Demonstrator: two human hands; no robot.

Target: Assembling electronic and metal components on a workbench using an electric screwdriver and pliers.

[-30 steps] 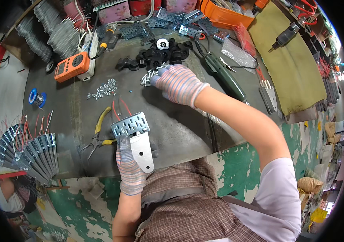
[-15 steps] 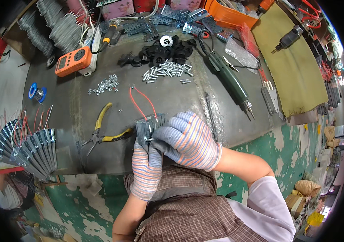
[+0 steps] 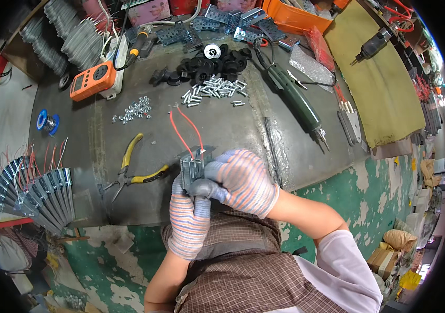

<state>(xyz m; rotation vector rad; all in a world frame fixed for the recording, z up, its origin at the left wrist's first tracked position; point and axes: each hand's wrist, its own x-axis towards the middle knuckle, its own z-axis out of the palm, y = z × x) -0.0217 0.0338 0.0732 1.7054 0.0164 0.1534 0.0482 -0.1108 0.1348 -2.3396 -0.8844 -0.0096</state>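
Upright in my left hand (image 3: 188,224) is a grey metal heating element (image 3: 191,169), or a part like one, with fins or plates and two red wires (image 3: 182,136) rising from its top. My left fingers are closed round its lower end. Against its right side sits my right hand (image 3: 246,182), thumb and forefinger pinched together in front of the metal. Whatever is in that pinch is hidden by the fingertips. Both hands wear striped knit gloves. Yellow-handled pliers (image 3: 134,169) lie just left of the part, jaws apart.
Nuts (image 3: 133,110), bolts (image 3: 214,89) and black plastic knobs (image 3: 209,68) lie in heaps farther back. A green electric screwdriver (image 3: 295,99) is at right. Finned parts with red wires (image 3: 45,190) stand fanned at left, near a solder spool (image 3: 49,122) and an orange meter (image 3: 93,81).
The metal part has turned slightly and shifted a little right. My right hand has moved slightly left and down, its thumb now covering the bolt that showed at the part's front.
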